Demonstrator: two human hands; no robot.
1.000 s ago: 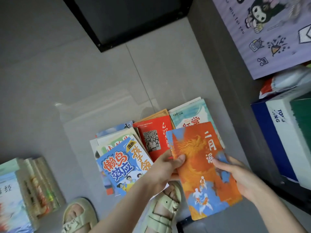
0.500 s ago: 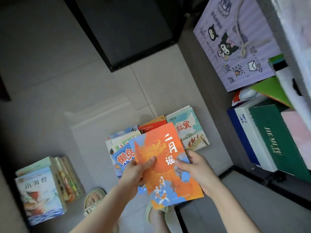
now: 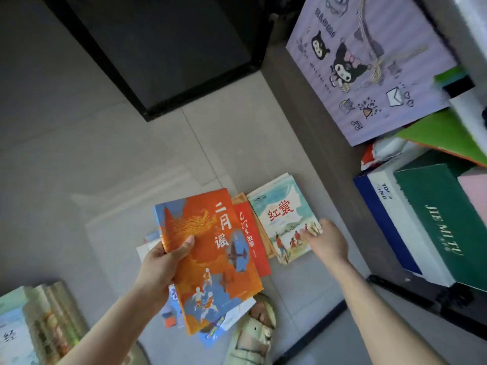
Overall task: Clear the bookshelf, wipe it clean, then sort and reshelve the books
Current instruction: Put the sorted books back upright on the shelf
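My left hand (image 3: 164, 262) grips the left edge of an orange and blue book (image 3: 210, 256), thumb on its cover, holding it above a spread of books on the floor. A red book (image 3: 250, 241) lies partly under it. My right hand (image 3: 326, 239) reaches out to a pale blue book with red characters (image 3: 282, 217) lying on the floor, fingertips at its lower right corner. Several more books (image 3: 226, 322) peek out beneath the orange one.
A second stack of books (image 3: 34, 320) sits at the lower left. The dark bookshelf (image 3: 329, 143) stands at the right, holding a purple cartoon bag (image 3: 369, 67), a green box (image 3: 442, 219) and a white and blue box (image 3: 390, 219). A dark cabinet (image 3: 163, 51) stands behind; my sandalled foot (image 3: 253, 333) is below.
My right hand has let go of the orange book and moved right to the pale blue book. My left hand alone now holds the orange book, shifted left over the pile.
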